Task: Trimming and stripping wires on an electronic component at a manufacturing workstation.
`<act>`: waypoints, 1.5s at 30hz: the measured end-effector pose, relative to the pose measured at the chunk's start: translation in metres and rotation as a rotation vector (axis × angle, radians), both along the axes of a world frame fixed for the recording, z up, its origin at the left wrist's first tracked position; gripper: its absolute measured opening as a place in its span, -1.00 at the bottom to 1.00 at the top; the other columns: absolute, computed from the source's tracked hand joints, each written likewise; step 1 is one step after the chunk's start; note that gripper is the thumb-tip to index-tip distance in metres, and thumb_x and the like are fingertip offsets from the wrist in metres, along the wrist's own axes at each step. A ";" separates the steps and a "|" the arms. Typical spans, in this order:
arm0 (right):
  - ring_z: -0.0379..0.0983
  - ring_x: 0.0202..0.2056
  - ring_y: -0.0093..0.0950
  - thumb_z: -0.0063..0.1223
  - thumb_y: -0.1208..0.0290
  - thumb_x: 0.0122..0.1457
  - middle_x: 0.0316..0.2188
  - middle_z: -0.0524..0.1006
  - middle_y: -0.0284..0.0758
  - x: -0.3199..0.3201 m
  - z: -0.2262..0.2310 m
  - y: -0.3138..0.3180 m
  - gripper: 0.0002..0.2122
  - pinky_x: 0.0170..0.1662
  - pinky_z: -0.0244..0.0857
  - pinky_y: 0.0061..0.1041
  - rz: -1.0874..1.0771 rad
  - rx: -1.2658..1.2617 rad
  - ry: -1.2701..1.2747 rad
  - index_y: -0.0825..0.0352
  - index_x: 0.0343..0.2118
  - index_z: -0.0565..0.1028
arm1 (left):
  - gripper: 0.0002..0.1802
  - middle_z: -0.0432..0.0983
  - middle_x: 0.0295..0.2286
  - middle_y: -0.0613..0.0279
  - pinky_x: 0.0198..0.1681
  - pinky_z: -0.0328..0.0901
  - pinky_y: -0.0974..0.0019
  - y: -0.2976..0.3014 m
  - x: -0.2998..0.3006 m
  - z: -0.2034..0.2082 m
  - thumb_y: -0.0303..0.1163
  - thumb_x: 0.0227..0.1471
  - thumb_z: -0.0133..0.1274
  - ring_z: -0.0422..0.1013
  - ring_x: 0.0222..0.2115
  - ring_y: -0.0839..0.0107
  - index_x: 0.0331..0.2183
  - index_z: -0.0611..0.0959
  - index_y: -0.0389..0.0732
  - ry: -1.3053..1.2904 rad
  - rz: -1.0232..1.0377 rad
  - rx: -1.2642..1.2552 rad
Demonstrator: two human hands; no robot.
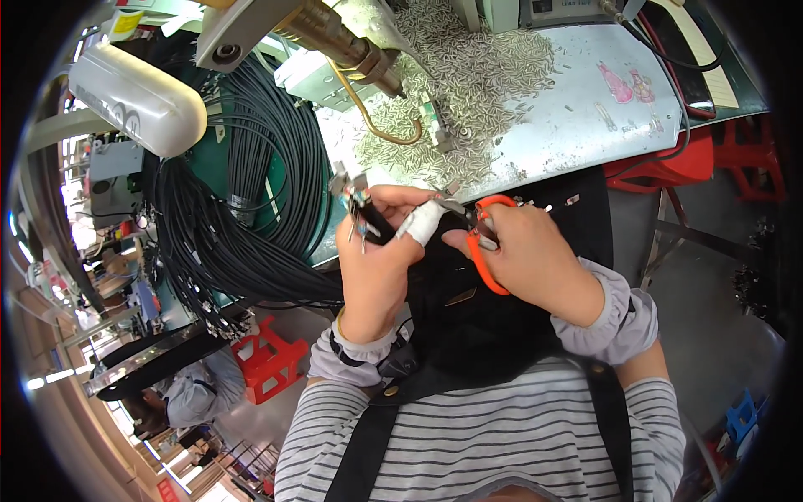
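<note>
My left hand (372,272) is closed around a short bundle of black cables (375,221), whose metal connectors and thin coloured wire ends (355,199) stick out above the fist. White wrapping (425,222) covers part of its thumb. In my right hand (539,259) are orange-handled pliers (483,263), gripped by the handles. The dark jaws of the pliers reach the left fingertips, beside a small metal connector (452,189). Whether the jaws touch that connector I cannot tell.
Loose small metal pieces (502,71) cover much of the worktable (585,125). A press head (360,54) overhangs it. Many black cables (276,167) lie coiled at the left, under a white cylinder (138,100). Red stools (272,360) stand below; another person (201,397) sits at lower left.
</note>
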State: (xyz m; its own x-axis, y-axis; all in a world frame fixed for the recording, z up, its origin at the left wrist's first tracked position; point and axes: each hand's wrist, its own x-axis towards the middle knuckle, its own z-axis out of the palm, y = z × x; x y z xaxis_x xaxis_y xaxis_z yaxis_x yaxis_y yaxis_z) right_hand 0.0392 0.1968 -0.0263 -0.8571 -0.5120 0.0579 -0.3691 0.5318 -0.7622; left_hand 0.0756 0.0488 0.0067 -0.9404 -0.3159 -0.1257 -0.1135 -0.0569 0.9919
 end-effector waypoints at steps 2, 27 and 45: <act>0.30 -0.78 -0.55 0.09 0.41 -0.05 -0.84 0.30 -0.34 -0.003 -0.007 0.002 -0.80 -0.69 0.15 -0.54 0.021 -0.137 -0.177 0.40 -0.63 0.35 | -0.85 0.37 -0.57 0.32 -0.72 -0.05 0.63 -0.013 -0.012 -0.004 -0.59 -0.14 0.01 0.11 -0.71 0.72 -0.39 0.47 -0.32 -0.123 -0.072 0.230; 0.14 -0.75 -0.75 -0.11 0.39 0.09 -0.75 0.24 -0.50 -0.079 -0.003 -0.031 -0.85 -0.70 0.11 -0.72 -0.076 -0.546 -0.459 0.39 -0.42 0.37 | -0.88 0.21 -0.70 0.40 -0.79 -0.15 0.63 -0.039 -0.070 -0.011 -0.62 -0.14 -0.02 -0.01 -0.81 0.74 -0.46 0.39 -0.27 -0.215 -0.068 0.536; 0.20 -0.68 -0.72 -0.06 0.45 0.07 -0.64 0.31 -0.46 -0.043 0.017 -0.016 -0.90 -0.63 0.09 -0.73 -0.081 -0.754 -0.410 0.38 -0.44 0.34 | -0.87 0.40 -0.52 0.25 -0.51 0.23 0.45 -0.013 -0.029 0.007 -0.56 -0.10 -0.01 0.29 -0.57 0.52 -0.38 0.47 -0.31 -0.146 -0.043 0.410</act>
